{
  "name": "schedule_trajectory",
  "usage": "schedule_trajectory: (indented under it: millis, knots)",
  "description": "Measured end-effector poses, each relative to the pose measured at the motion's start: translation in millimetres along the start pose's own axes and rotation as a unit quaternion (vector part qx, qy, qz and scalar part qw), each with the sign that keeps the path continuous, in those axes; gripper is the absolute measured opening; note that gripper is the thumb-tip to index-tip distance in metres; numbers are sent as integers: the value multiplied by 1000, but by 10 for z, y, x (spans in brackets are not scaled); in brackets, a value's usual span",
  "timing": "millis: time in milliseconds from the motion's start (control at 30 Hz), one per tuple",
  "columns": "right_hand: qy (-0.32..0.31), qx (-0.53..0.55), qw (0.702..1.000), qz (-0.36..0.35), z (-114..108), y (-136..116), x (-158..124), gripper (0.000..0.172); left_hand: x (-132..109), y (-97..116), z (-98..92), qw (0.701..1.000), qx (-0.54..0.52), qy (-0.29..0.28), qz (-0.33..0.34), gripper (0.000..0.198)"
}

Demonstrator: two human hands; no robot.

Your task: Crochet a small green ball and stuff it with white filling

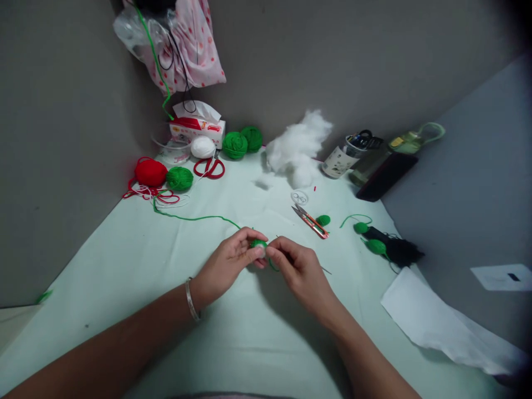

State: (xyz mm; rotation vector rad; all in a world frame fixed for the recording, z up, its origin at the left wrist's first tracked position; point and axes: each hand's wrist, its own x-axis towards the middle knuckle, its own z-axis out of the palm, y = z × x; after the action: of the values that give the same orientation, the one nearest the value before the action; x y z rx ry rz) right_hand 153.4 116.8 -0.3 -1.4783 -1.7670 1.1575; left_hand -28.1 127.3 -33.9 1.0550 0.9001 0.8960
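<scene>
My left hand (226, 260) is closed on a small green crocheted piece (258, 244), with white stuffing visible at its near side. A green yarn strand (199, 215) runs from this piece back toward the left of the table. My right hand (301, 266) is closed beside it, thumb and forefinger pinched together close to the piece. A thin crochet hook (326, 270) passes through the right hand, its end showing past the knuckles. Whatever the right fingertips pinch is too small to make out. A loop of green yarn (272, 265) hangs between the hands.
Orange thread snips (311, 223) lie beyond the right hand near a small green crocheted piece (323, 220). White stuffing (299, 147), green yarn balls (235, 145), red scissors (209, 168), red yarn (150, 172) and a pen cup (341, 160) stand along the back. White cloth (432, 316) lies right.
</scene>
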Motion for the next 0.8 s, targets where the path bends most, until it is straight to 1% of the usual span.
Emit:
schedule_trajectory:
  millis: [100, 200, 267, 333, 433, 500, 600, 700, 800]
  knots:
    - [-8, -26, 1000, -14, 60, -24, -31, 28, 26, -10, 25, 999, -6, 42, 8, 18]
    - [23, -55, 998, -19, 166, -18, -33, 25, 75, -33, 61, 997, -10, 80, 15, 17]
    - [38, -71, 996, -30, 220, -5, -25, 25, 107, -45, 69, 995, -14, 94, 14, 19]
    - [37, -75, 996, -37, 244, 9, -16, 25, 122, -49, 61, 995, -20, 101, 9, 22]
    - [43, -88, 994, -48, 237, 28, -6, 22, 110, -39, 33, 994, -34, 99, -9, 22]
    - [66, -107, 990, -61, 223, 43, 0, 20, 91, -28, 19, 995, -43, 92, -23, 21]
    - [88, -108, 989, -57, 207, 75, 16, 24, 66, -16, 11, 995, -55, 76, -37, 21]
    - [78, -47, 996, -12, 189, 113, 48, 28, 45, -10, 13, 996, -65, 50, -39, 22]
    - [80, 24, 996, 22, 163, 131, 84, 31, 32, -7, 18, 997, -69, 32, -26, 24]
